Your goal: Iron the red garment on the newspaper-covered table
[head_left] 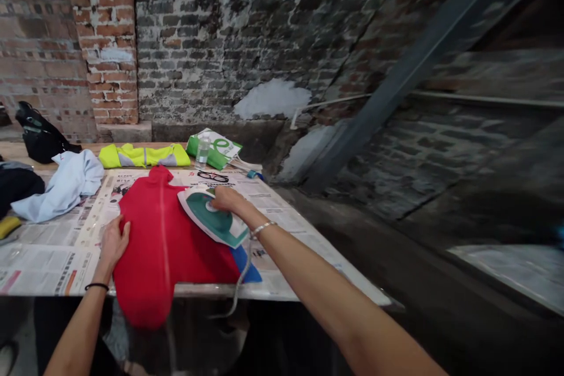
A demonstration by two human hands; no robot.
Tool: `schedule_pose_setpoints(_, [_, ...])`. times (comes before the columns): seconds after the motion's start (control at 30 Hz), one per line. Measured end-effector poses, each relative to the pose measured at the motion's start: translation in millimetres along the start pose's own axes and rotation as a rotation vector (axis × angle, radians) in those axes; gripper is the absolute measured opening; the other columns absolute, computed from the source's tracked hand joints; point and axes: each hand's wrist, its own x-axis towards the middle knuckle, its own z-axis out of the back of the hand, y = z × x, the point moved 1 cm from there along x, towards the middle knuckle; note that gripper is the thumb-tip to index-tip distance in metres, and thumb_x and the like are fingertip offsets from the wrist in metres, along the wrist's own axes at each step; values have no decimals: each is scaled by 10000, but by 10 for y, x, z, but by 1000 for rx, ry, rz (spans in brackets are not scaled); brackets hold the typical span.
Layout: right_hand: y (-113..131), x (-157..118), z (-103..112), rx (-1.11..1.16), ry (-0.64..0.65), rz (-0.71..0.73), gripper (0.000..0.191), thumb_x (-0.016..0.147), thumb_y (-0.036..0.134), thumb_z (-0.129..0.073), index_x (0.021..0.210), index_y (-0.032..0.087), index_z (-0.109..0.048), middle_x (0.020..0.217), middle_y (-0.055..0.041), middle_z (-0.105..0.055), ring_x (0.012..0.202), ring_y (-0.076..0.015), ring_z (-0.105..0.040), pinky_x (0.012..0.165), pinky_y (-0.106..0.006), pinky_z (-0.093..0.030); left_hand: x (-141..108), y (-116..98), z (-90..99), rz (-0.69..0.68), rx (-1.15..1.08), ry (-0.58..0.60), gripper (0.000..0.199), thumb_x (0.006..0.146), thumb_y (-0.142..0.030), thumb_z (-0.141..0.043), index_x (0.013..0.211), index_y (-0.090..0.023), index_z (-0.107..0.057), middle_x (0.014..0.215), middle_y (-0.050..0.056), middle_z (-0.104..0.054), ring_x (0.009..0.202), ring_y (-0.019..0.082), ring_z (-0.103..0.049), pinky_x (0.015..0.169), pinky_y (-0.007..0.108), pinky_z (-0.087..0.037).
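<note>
**On a newspaper-covered table [282,214], steam iron [215,220] under 1 hand**

Behind the red garment [163,249] lie a yellow hi-vis vest [143,155], eyeglasses [212,176] and a green-and-white bag [218,150], a clear plastic bottle [202,150] before it. A black bag [39,135] sits far left. Fingers of the right hand [227,200] clamp the iron's handle, the iron resting on the garment. Fingers of the left hand [113,244] spread apart on the cloth.

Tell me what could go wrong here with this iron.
The iron in the right hand is close to the left hand; if hot, it could burn those fingers. Its cord hangs over the table edge and might snag, tugging the iron. The newspaper under the red cloth could scorch or mark it.
</note>
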Motion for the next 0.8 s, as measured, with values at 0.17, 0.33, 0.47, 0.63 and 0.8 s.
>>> schedule_pose_setpoints(0.17, [291,274,104,19,-20,37,527,836,104,-680,1363,82,-690,1324,-249,-723,1250,-304,-701,906,-284,-554,6,-14,32,21,-10,28,494,953,-473,-469,1268,-147,-665,1305,193,-740,1245,328,-683,1147,525,-484])
schedule_pose_setpoints(0.33, [214,81,82,21,22,88,375,852,140,-694,1221,95,-750,1207,-210,-775,1134,-282,-744,778,-232,-542,-3,-54,40,34,-44,38,483,977,-462,-441,1277,-156,-665,1315,183,-738,1264,326,-671,1146,522,-479])
schedule_pose_setpoints(0.47, [-2,-261,-6,51,104,148,302,885,197,-684,1173,137,-749,1072,-129,-803,929,-235,-764,653,-222,-511,-26,-105,56,52,-88,44,487,1016,-451,-373,1243,-152,-682,1247,187,-759,1242,327,-684,1114,513,-499])
schedule_pose_setpoints(0.63, [-165,-486,-90,114,133,293,286,888,191,-681,1170,173,-727,997,-57,-783,831,-174,-733,644,-195,-475,-60,-145,76,89,-134,29,480,1047,-466,-344,1190,-179,-702,1190,169,-774,1215,316,-696,1102,498,-497])
schedule_pose_setpoints(0.8, [49,-481,-62,54,108,353,289,887,206,-693,1168,174,-749,1036,-76,-792,946,-218,-740,720,-226,-496,-72,-129,60,131,-162,-8,458,1053,-476,-381,1227,-191,-694,1267,164,-760,1260,300,-678,1131,488,-480])
